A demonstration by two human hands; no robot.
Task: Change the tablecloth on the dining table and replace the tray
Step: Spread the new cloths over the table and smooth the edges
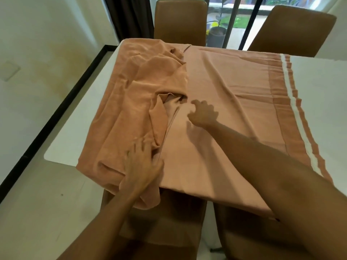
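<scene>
A peach-orange tablecloth [234, 102] with a white stripe along its right border lies over the white dining table [319, 94]. Its right half is spread flat, while its left half is bunched and folded back on itself in loose creases [146, 81]. My left hand [142, 164] rests flat on the bunched part near the table's front edge, fingers spread. My right hand [203, 113] reaches over the flat middle of the cloth, fingers loosely curled just above or on it, next to the folds. No tray is in view.
Two brown chairs stand at the far side [180, 19] [293, 30] and two more are tucked under the near edge [161, 222] [249, 237]. A glass door with dark frames and a potted plant [217, 30] lie behind. A wall runs along the left.
</scene>
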